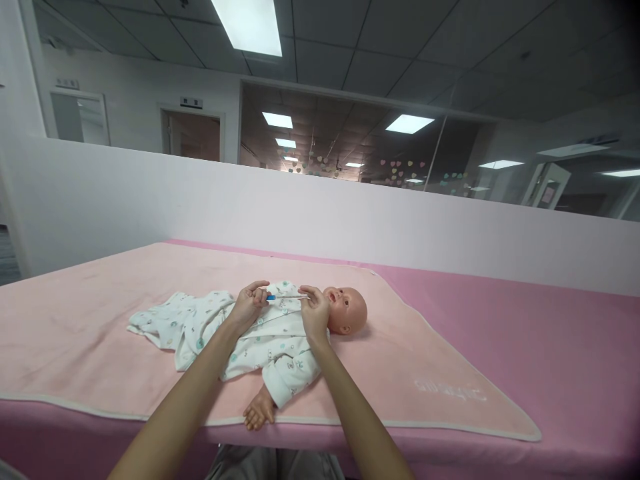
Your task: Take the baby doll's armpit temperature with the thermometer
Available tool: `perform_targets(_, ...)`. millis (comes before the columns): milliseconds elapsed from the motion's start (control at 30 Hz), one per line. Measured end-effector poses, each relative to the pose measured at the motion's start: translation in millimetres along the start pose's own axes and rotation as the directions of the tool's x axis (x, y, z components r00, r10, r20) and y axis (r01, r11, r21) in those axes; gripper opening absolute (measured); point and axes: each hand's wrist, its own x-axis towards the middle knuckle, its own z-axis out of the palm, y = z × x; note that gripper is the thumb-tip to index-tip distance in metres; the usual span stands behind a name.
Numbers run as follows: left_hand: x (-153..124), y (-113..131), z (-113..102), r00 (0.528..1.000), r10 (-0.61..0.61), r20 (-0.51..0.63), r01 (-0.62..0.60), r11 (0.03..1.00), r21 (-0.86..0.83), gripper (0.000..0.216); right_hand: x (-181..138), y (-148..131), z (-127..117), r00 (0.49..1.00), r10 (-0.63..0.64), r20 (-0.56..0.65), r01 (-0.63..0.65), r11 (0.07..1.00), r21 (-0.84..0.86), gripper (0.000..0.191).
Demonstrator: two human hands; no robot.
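Note:
A baby doll [347, 309] in a white patterned romper [260, 343] lies on its back on a pale pink blanket [90, 333], head to the right. Above its chest, both hands hold a thin thermometer [286, 297] with a blue end. My left hand [249, 305] pinches the blue end. My right hand [315, 311] pinches the other, pale tip near the doll's chin. One doll hand [257, 413] sticks out near the blanket's front edge.
The blanket covers a darker pink table top [560, 347] that reaches to the right. A white partition wall [300, 207] stands right behind the table. Beyond it are glass office walls and doors.

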Motion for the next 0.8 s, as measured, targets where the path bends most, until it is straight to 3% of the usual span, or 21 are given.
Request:
perform_targets(300, 5, -3, -3, 0.997, 0.048, -0.064, -0.049, 0.999, -0.019, 0.033, -4, -4, 2, 0.986, 0.142, 0.085, -0.141, 0.990, -0.016, 0.016)
perform_targets(600, 4, -3, -4, 0.999, 0.013, -0.052, -0.015, 0.999, -0.031, 0.031, -3, -4, 2, 0.981, 0.177, 0.086, -0.186, 0.975, 0.119, 0.015)
perform_targets(700, 1, 0, 0, 0.998, -0.021, -0.053, 0.016, 0.995, -0.103, 0.036, 0, -6, 3, 0.982, 0.175, 0.071, -0.183, 0.975, 0.123, 0.016)
perform_targets(800, 0, 7, 3, 0.998, -0.001, -0.056, -0.015, 0.960, -0.279, 0.048, 0, -18, -2, 0.980, 0.192, 0.047, -0.197, 0.968, 0.157, 0.016)
